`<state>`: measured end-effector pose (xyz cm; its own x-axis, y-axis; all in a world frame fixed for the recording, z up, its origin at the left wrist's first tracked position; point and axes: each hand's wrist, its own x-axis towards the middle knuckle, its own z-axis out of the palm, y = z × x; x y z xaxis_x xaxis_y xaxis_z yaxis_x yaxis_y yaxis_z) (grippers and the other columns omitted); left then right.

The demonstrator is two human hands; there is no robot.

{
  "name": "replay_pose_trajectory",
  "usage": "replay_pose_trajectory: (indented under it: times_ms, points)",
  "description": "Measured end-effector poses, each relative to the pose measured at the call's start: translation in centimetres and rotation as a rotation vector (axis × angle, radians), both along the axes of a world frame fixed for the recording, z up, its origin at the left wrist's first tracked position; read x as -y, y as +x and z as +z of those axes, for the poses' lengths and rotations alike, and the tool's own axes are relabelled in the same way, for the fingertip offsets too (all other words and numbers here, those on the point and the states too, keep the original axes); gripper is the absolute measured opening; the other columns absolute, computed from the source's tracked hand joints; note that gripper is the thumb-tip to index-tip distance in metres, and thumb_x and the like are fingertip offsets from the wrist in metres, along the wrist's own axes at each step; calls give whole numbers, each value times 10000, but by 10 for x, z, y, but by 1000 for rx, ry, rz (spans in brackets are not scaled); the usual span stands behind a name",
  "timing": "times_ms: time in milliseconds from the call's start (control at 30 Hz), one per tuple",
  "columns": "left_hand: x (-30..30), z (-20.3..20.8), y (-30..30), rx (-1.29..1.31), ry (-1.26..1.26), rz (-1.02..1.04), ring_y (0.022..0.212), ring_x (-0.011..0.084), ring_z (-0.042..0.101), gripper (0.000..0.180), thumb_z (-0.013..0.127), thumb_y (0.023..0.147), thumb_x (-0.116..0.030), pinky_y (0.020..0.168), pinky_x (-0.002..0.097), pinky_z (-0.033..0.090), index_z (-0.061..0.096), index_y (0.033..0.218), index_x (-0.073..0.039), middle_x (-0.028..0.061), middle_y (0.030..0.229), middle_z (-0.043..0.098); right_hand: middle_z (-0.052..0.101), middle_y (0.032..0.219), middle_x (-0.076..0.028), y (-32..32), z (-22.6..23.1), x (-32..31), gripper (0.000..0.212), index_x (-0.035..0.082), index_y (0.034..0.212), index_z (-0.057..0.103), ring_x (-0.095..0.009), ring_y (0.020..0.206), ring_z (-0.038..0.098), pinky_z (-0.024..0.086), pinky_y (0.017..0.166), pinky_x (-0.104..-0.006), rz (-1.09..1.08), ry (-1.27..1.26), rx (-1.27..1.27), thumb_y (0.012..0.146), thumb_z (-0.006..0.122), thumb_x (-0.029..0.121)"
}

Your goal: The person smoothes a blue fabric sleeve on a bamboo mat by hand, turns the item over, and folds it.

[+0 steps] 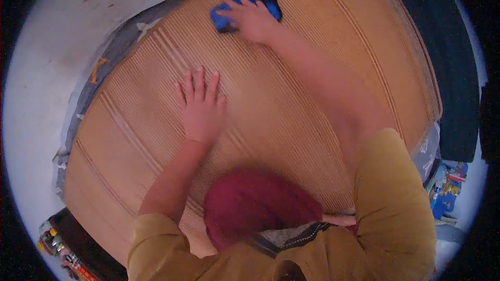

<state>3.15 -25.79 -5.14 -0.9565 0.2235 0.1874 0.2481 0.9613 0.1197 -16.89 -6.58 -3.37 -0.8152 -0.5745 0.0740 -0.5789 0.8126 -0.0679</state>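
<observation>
A woven tan mat (281, 114) with darker stripes is spread over what looks like a bed. At its far edge, my right hand (253, 21) presses on a bunched blue and black cloth (221, 20), fingers spread over it and partly curled into its folds. Part of the cloth is hidden under the palm. My left hand (202, 117) lies flat on the middle of the mat, open, its fingers apart and nothing in them. One of my knees, in dark red cloth (255, 198), rests on the mat near me.
Grey patterned bedding (117, 41) shows past the mat's left edge, beside a pale floor (52, 73). A long dark panel (461, 67) borders the right side. Colourful small items lie at the lower right (449, 187) and lower left (65, 252).
</observation>
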Motion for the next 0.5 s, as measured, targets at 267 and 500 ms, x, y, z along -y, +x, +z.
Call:
replay_pose_trajectory:
  times_ms: [267, 500]
  points:
    - [-2, -8, 2, 21, 105, 16, 1480, 383, 178, 561, 496, 943, -290, 1197, 556, 64, 413, 1488, -184, 139, 1581, 296, 336, 1575, -56, -55, -6, 47, 478, 281, 1433, 488, -323, 1461, 276, 304, 1087, -608, -155, -50, -53, 961, 542, 231]
    - [13, -51, -15, -201, 147, -57, 1454, 374, 252, 526, 444, 958, -294, 1188, 571, 97, 435, 1475, -198, 128, 1573, 319, 296, 1595, -43, 81, 14, -77, 621, 275, 1446, 466, -333, 1451, 294, 314, 1112, -600, 193, 68, 76, 863, 597, 105]
